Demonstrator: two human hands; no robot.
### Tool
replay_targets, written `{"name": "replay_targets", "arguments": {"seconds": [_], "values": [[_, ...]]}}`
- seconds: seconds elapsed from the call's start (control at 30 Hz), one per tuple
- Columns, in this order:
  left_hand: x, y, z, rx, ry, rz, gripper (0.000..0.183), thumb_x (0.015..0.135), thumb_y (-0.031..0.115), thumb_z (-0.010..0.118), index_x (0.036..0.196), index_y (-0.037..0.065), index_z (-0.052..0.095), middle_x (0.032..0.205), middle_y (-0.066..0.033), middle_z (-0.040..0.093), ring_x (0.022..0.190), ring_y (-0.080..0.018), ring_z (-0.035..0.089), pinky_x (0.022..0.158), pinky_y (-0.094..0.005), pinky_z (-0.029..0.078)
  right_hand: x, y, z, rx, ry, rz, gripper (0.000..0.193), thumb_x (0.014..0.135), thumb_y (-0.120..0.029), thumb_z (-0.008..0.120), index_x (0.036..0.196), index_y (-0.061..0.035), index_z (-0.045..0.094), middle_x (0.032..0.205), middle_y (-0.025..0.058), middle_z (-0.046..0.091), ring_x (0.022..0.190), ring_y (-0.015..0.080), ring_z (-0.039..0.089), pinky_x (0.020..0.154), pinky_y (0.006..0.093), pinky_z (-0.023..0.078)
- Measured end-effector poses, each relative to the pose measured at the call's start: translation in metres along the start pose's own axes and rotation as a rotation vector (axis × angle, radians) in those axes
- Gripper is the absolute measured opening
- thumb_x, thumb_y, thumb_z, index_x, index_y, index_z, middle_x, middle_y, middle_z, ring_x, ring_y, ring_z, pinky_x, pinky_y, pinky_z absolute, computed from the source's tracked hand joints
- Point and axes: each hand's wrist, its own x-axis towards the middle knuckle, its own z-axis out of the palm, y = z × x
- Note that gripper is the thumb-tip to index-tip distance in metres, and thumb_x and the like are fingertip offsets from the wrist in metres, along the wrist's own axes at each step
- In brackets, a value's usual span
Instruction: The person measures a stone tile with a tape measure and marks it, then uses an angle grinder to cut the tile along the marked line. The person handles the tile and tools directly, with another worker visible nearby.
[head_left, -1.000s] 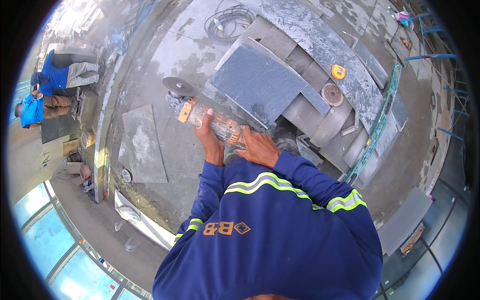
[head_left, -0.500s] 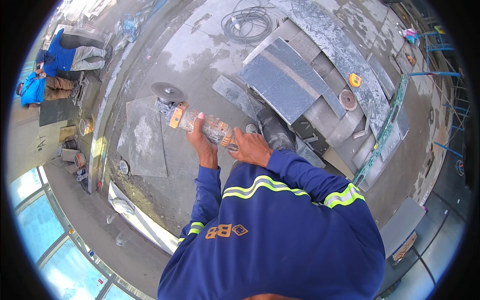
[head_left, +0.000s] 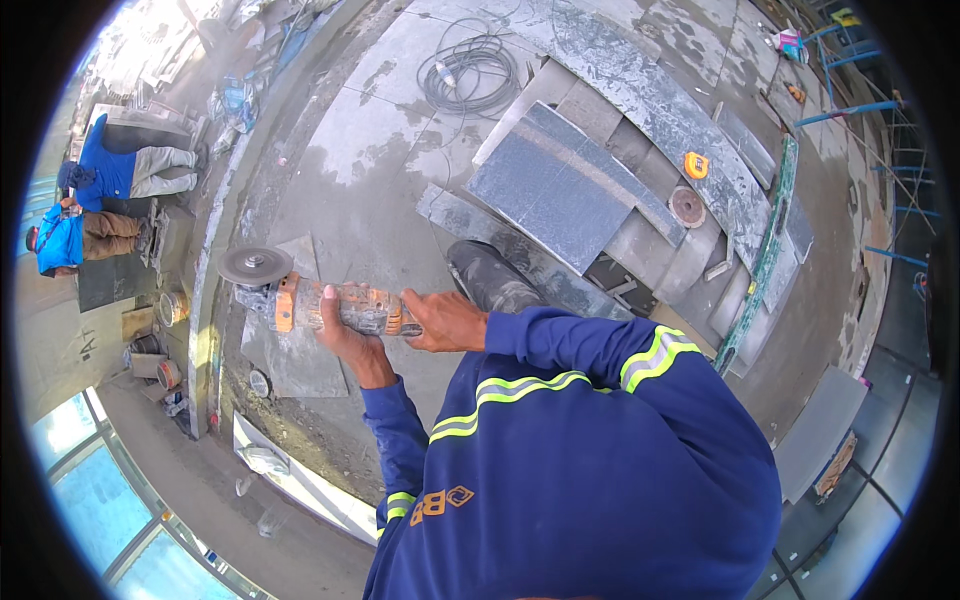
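An orange, dust-covered angle grinder (head_left: 362, 308) lies across both my hands, its grey cutting disc (head_left: 254, 266) pointing left and facing up. My left hand (head_left: 352, 345) is closed round the front part of the body, thumb on top. Round the rear end of the grinder my right hand (head_left: 446, 320) is wrapped. Below the grinder a grey stone slab (head_left: 300, 360) lies on the floor, partly hidden by the tool. The disc is held above the floor and touches nothing that I can see.
Stacked blue-grey slabs (head_left: 550, 185) lie ahead right, with a yellow tape measure (head_left: 696, 165), a loose round disc (head_left: 687, 207) and a long green level (head_left: 765, 260). A coiled cable (head_left: 468, 75) is farther off. Two people in blue (head_left: 115, 165) stand beyond the kerb (head_left: 215, 230).
Both my hands have carried the grinder to the left and a little nearer me, turning it more level. My right leg now shows more. The grip looks the same.
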Motion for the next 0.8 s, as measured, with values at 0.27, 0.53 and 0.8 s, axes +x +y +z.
{"name": "replay_targets", "arguments": {"seconds": [0.27,0.53,0.8], "values": [[0.075,-0.03,0.083,0.168,-0.346,-0.061,0.027,0.089,0.009,0.075,0.108,-0.005,0.061,0.09,-0.013,0.067,0.073,-0.0215,0.068,0.066,-0.0357,0.058,0.04,0.032,-0.014,0.12,0.346,0.27,0.058,0.079,-0.032,0.081,0.111,0.0026,0.047,0.083,0.03,0.069,0.08,0.0497,0.07,0.073,0.0565,0.055],[0.089,-0.09,0.167,0.384,-0.87,-0.266,0.031,0.085,0.009,0.08,0.109,-0.004,0.065,0.09,-0.0061,0.067,0.074,-0.0157,0.063,0.069,-0.0322,0.052,0.046,0.059,0.0,0.235,0.899,0.603,0.063,0.081,-0.037,0.082,0.115,0.004,0.049,0.087,0.032,0.07,0.085,0.0507,0.07,0.075,0.055,0.055],[0.076,-0.123,0.189,0.427,-1.15,-0.482,0.039,0.083,0.012,0.08,0.115,-0.001,0.062,0.097,-0.006,0.066,0.08,-0.0167,0.063,0.071,-0.0326,0.052,0.044,0.033,0.003,0.256,1.093,0.945,0.069,0.081,-0.039,0.083,0.121,0.0049,0.047,0.097,0.0323,0.072,0.091,0.0506,0.071,0.078,0.0548,0.057]]}}
